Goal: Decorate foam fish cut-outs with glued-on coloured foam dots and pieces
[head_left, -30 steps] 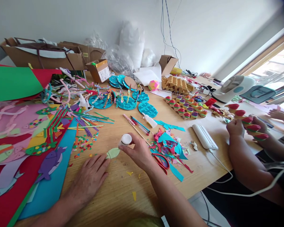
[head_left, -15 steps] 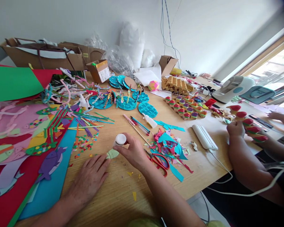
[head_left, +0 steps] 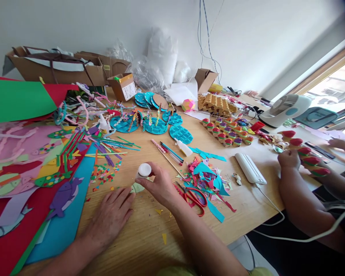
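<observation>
In my right hand [head_left: 160, 186] is a small white glue bottle [head_left: 144, 170], gripped between thumb and fingers with its round white base facing up. Its tip is hidden, over a pale green paper fish [head_left: 137, 188] on the table. My left hand [head_left: 115, 209] lies flat, fingers stretched out, with the fingertips touching the fish's left edge. Tiny coloured paper dots [head_left: 103, 172] are scattered just beyond my left hand. Red-handled scissors [head_left: 194, 199] rest to the right of my right hand, beside a heap of paper scraps [head_left: 205, 176].
Paper sheets with cut-out fish [head_left: 64, 195] cover the left side. Pens [head_left: 172, 152], another glue bottle [head_left: 183, 147] and blue woven discs [head_left: 181, 134] lie farther back. At right, a white power strip [head_left: 250, 168] trails a cable; another person's hand [head_left: 289, 159] holds a painted egg-carton strip [head_left: 310, 159].
The view has shifted slightly. My right hand with the glue bottle has moved a little left over the fish; my left hand stays on its edge.
</observation>
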`<state>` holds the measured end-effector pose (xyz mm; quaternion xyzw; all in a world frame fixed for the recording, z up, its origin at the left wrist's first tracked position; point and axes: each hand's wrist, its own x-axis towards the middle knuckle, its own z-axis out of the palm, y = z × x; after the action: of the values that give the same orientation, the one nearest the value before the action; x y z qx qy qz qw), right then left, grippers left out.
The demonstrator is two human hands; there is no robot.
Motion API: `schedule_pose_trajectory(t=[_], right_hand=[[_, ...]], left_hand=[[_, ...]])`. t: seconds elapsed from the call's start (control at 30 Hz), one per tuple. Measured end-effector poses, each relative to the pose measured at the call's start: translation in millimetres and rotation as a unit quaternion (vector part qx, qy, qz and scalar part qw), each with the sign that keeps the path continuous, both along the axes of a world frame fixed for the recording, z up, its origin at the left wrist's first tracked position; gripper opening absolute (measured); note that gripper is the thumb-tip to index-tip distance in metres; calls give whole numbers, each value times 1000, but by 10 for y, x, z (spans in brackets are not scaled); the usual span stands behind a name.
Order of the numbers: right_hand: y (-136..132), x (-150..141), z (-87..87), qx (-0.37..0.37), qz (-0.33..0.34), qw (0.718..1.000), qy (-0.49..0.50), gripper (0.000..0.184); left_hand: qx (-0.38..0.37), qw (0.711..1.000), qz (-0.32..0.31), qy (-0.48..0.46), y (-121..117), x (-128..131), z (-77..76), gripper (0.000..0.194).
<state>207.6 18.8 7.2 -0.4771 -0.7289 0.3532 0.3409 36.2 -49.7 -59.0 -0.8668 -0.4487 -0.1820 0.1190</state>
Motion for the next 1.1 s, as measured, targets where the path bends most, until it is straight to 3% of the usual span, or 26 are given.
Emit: schedule_pose_trajectory(t=[0.43,1.1], right_hand=[[-55,-67,17,0,29,1000,-6,16],[20,36,12,-9,-6,1000,-2,19]], left_hand=[[-12,1000,4,5,-4,-4,-10,32],[-3,1000,-2,5,0,-8,6,32]])
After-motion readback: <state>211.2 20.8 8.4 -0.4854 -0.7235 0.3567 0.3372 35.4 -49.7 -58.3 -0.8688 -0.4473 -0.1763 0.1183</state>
